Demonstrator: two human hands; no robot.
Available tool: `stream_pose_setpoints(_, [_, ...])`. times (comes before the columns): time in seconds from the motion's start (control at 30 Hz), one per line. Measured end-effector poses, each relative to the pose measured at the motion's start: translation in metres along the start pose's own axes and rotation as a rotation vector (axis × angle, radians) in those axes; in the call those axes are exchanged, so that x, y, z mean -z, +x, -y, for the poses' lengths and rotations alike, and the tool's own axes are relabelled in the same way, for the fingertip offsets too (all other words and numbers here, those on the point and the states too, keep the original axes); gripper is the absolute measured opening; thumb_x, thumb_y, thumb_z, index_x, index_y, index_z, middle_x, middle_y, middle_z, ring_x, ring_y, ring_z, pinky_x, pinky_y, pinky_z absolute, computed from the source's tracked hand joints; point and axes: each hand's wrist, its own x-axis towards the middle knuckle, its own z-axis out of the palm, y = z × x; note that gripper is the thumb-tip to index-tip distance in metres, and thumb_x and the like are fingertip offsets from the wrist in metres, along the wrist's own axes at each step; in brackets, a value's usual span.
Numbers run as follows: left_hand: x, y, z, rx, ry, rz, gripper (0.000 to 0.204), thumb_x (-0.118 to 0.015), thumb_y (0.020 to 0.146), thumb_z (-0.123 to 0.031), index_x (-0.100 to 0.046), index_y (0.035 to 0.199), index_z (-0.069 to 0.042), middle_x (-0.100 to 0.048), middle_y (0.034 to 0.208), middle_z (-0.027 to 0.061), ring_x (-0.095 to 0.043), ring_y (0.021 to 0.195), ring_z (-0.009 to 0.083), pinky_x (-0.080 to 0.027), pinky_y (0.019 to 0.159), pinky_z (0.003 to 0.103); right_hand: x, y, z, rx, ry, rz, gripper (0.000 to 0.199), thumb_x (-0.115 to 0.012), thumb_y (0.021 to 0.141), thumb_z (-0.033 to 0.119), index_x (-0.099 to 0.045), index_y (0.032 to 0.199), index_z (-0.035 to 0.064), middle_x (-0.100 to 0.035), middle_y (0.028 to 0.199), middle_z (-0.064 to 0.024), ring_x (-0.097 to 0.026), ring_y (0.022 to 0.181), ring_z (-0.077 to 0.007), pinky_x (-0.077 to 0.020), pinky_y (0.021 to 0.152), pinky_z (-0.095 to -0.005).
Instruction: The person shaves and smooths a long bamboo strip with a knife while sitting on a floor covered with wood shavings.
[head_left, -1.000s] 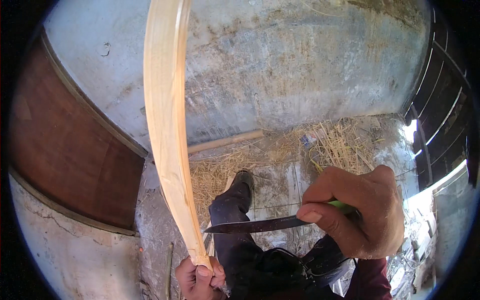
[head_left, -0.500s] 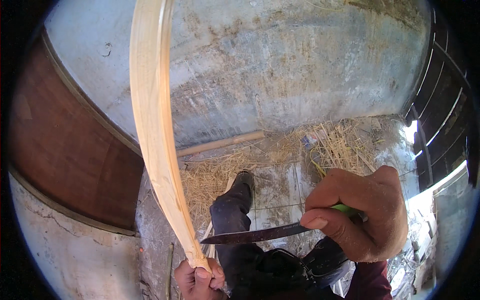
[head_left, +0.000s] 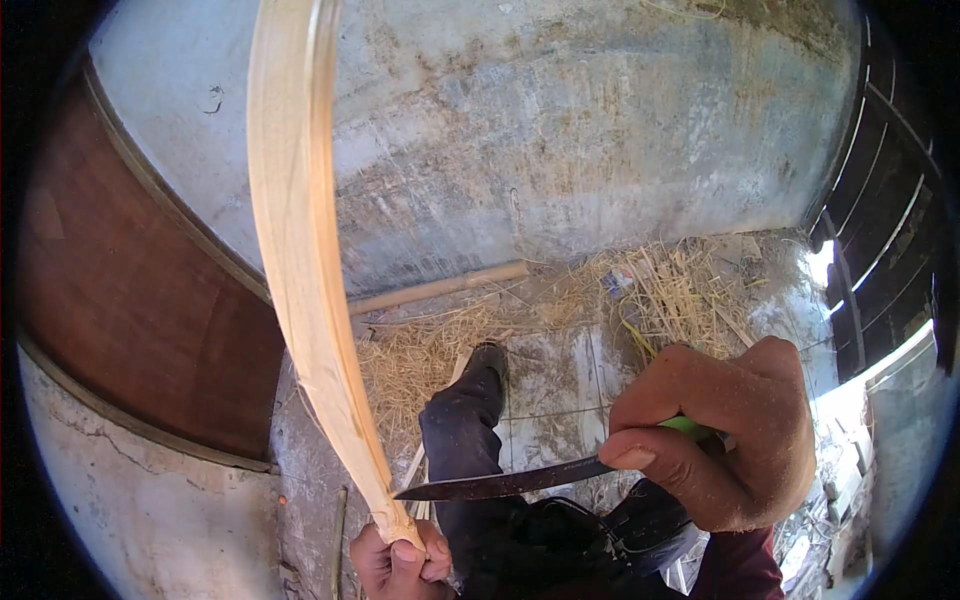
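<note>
While the fingers [head_left: 640, 455] of the right hand [head_left: 720, 440] curl tight around a green-handled knife [head_left: 520, 482], its dark blade points left, its tip just beside the pale wooden strip [head_left: 300, 250]. At the bottom edge, the left hand [head_left: 400, 558] pinches the strip's lower end, which bows up to the frame's top. Behind lie straw [head_left: 660, 290], a dark trouser leg [head_left: 470, 440] and a grey wall [head_left: 600, 130].

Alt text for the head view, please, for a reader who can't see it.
The left hand grips the lower end of a long pale wooden strip that curves upward, while the right hand holds a knife with its tip at the strip. Straw litters the concrete floor.
</note>
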Motion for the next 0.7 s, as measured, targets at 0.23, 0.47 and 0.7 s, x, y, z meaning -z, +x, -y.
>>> stream_pose_setpoints(0.23, [0.0011,0.0005,0.0006,-0.007,0.007,0.001,0.033,-0.064,0.110,-0.030,-0.059,0.096,0.000,-0.056,0.069,0.0052,-0.040,0.050,0.0068,-0.032,0.045,0.023,-0.0002,0.0003,0.0024,-0.020,-0.007,-0.006,0.026,-0.085,0.090,0.032,-0.078,0.084,0.0073,-0.076,0.074,-0.0050,-0.073,0.058,-0.0195,-0.0498,0.055,-0.0293])
stream_pose_setpoints(0.47, [0.0020,0.0002,0.0006,-0.012,0.001,0.007,0.033,-0.063,0.110,-0.029,-0.059,0.096,0.001,-0.055,0.069,0.0053,-0.041,0.051,0.0072,-0.032,0.045,0.023,-0.0048,-0.0025,-0.0008,-0.027,0.055,-0.040,0.027,-0.085,0.090,0.032,-0.077,0.083,0.0069,-0.075,0.073,-0.0050,-0.073,0.057,-0.0195,-0.0497,0.054,-0.0292])
stream_pose_setpoints(0.7, [0.0034,-0.0012,0.0000,0.001,-0.006,-0.014,0.033,-0.063,0.110,-0.028,-0.059,0.097,0.002,-0.056,0.071,0.0065,-0.041,0.051,0.0076,-0.033,0.045,0.024,-0.0034,-0.0015,0.0009,-0.007,0.009,-0.018,0.028,-0.085,0.090,0.033,-0.077,0.084,0.0065,-0.075,0.072,-0.0055,-0.073,0.056,-0.0199,-0.0497,0.053,-0.0295])
